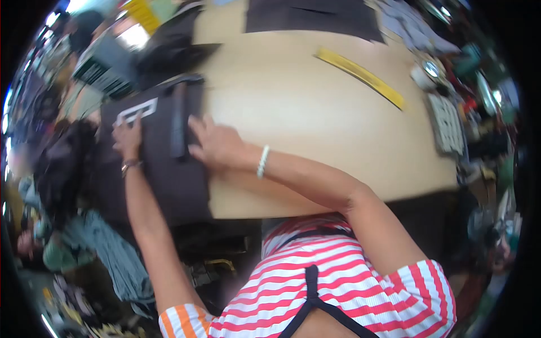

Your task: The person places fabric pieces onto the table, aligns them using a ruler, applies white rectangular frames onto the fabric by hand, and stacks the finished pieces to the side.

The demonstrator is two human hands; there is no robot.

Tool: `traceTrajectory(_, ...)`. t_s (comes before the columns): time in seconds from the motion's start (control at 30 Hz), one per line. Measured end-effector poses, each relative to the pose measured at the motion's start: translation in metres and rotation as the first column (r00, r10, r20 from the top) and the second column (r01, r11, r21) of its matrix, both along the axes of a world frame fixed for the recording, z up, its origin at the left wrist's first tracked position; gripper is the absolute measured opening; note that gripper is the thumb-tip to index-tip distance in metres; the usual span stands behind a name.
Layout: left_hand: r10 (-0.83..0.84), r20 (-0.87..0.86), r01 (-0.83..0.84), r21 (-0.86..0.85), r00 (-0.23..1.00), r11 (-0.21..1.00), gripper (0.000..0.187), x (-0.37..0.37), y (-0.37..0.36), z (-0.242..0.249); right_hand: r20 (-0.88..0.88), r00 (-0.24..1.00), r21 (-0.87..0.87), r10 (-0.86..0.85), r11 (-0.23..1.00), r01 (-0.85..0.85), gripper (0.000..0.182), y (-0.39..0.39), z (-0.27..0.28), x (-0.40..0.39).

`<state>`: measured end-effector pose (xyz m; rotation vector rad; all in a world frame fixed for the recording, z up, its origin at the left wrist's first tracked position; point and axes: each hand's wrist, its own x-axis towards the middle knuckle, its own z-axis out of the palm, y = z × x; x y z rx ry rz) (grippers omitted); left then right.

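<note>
A dark piece of cloth (163, 194) lies flat at the left side of the table. My left hand (128, 138) rests on it with fingers spread, the fingertips at a white rectangular outline (147, 107). A narrow dark strip (178, 121) runs lengthwise over the cloth, between my two hands. My right hand (218, 143) is at the cloth's right edge, fingers apart and pointing towards the strip. Neither hand has anything in its grasp.
A yellow ruler (360, 78) lies slantwise on the pale table (270, 96). Another dark cloth piece (315, 19) is at the far edge. A box (107, 67) and dark fabric (169, 48) stand back left. A white slotted object (447, 124) sits at the right edge.
</note>
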<state>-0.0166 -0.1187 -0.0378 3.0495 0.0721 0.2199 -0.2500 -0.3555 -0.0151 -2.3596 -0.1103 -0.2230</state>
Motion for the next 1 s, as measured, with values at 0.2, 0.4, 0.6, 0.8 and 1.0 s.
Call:
traceTrajectory(0.2, -0.504, 0.471, 0.038, 0.702, 0.724, 0.711, 0.053, 0.058, 0.068, -0.043, 0.268, 0.933, -0.246, -0.24, 0.919, 0.307, 0.019, -0.093, -0.016, -0.197)
traceTrajectory(0.4, -0.417, 0.611, 0.479, 0.069, 0.673, 0.875, 0.067, -0.057, -0.02, 0.013, 0.356, 0.15, -0.127, -0.922, 0.112, 0.986, 0.024, -0.203, -0.031, -0.382)
traceTrajectory(0.6, -0.645, 0.296, 0.699, -0.448, 0.705, 0.557, 0.068, -0.237, -0.153, 0.033, 0.203, 0.071, -0.441, -0.977, -0.026, 0.897, 0.049, -0.24, -0.119, -0.445)
traceTrajectory(0.8, -0.717, 0.062, 0.694, -0.321, 0.694, 0.644, 0.069, -0.342, -0.216, 0.008, 0.216, 0.053, -0.565, -0.975, -0.081, 0.821, 0.048, -0.252, -0.155, -0.433)
traceTrajectory(1.0, -0.684, 0.041, 0.635, -0.416, 0.729, 0.652, 0.059, -0.338, -0.218, 0.005, 0.27, 0.007, -0.343, -0.963, -0.089, 0.935, 0.015, -0.264, -0.158, -0.445)
